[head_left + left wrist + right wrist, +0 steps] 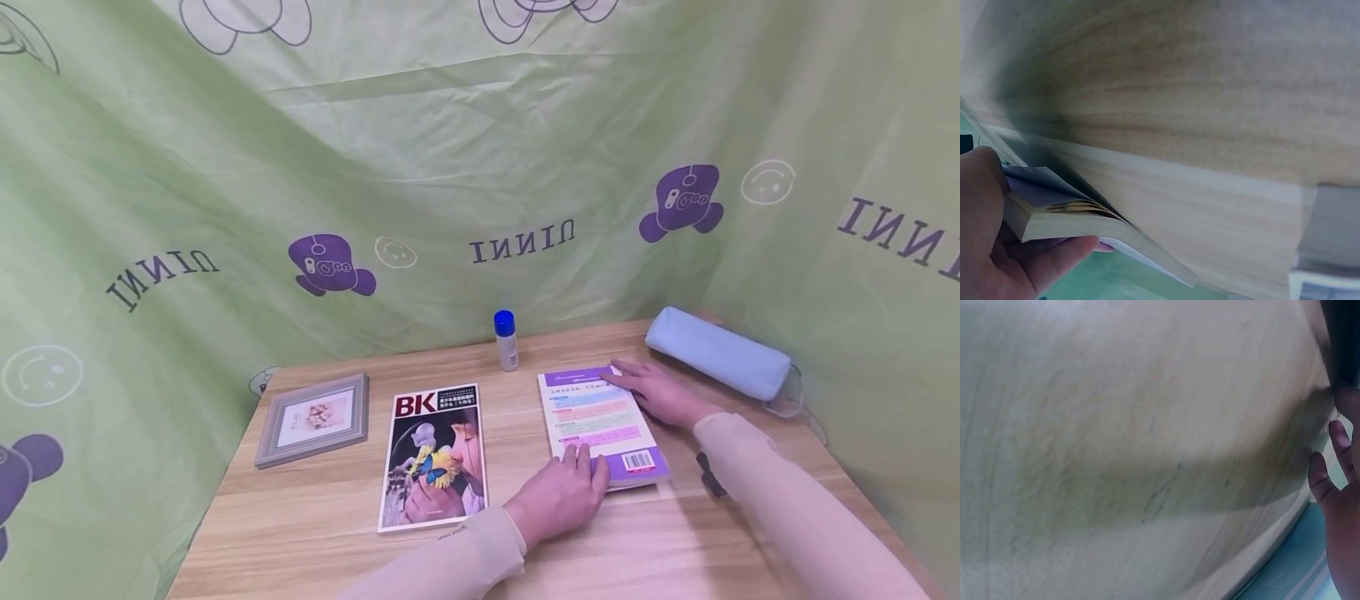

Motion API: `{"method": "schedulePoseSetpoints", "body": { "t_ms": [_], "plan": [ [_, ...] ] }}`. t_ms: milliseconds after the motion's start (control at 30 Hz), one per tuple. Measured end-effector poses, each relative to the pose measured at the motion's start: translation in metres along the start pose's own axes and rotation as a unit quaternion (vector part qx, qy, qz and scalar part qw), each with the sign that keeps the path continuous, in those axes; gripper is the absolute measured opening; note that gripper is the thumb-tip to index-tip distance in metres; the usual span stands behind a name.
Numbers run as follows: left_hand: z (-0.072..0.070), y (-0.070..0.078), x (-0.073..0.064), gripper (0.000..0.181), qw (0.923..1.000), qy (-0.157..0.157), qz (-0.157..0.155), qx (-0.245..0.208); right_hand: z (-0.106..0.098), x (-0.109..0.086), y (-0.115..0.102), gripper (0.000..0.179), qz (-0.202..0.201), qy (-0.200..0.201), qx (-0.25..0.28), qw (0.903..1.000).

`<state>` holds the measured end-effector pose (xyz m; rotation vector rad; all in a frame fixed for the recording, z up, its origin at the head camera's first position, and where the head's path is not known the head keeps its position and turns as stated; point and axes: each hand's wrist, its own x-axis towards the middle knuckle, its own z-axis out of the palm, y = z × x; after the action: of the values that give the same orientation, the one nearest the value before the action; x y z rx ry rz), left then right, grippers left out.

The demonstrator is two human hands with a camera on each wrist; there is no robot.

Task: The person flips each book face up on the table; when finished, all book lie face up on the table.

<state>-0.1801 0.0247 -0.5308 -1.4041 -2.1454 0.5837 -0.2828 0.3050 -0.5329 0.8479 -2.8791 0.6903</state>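
A book [596, 412] with a white and purple back cover lies at the right of the wooden table. At its lower left corner is my left hand [558, 496], with fingers on the cover and the thumb by the bottom edge. The left wrist view shows the page block [1079, 225] between thumb and fingers, a few pages slightly parted. My right hand [656, 392] rests along the upper right edge, fingers extended over the top corner. In the right wrist view, only some fingers [1319, 478] of that hand show, at the right border.
Left of the book lies a BK magazine [435, 458], and farther left a grey picture frame [315, 418]. A blue-capped bottle [507, 342] stands behind. At the back right sits a light blue case [716, 352]. A small dark object [708, 475] is partly under the right sleeve.
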Motion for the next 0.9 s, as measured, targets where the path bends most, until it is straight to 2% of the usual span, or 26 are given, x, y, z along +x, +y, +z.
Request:
{"method": "schedulePoseSetpoints", "body": {
  "t_ms": [300, 500, 767, 900],
  "plan": [
    [-0.0013, 0.0007, -0.0009, 0.047, 0.9972, -0.031, -0.026, -0.063, -0.0024, -0.0021, -0.0053, 0.044, 0.008, -0.007, 0.005, 0.9999],
    [-0.0033, 0.0015, -0.001, 0.052, 0.995, -0.048, -0.039, -0.078, -0.003, -0.0021, -0.0051, 0.044, 0.013, -0.013, 0.007, 0.9998],
    [-0.004, 0.0025, -0.0008, 0.04, 0.9973, -0.047, -0.034, -0.044, 0.0019, -0.0025, -0.0003, 0.045, -0.013, 0.004, 0.0, 0.9999],
    [-0.0038, 0.0022, -0.0014, 0.04, 0.9977, -0.042, -0.035, -0.04, 0.004, -0.0036, 0.0022, 0.045, -0.014, 0.014, -0.003, 0.9998]
  ]
}}
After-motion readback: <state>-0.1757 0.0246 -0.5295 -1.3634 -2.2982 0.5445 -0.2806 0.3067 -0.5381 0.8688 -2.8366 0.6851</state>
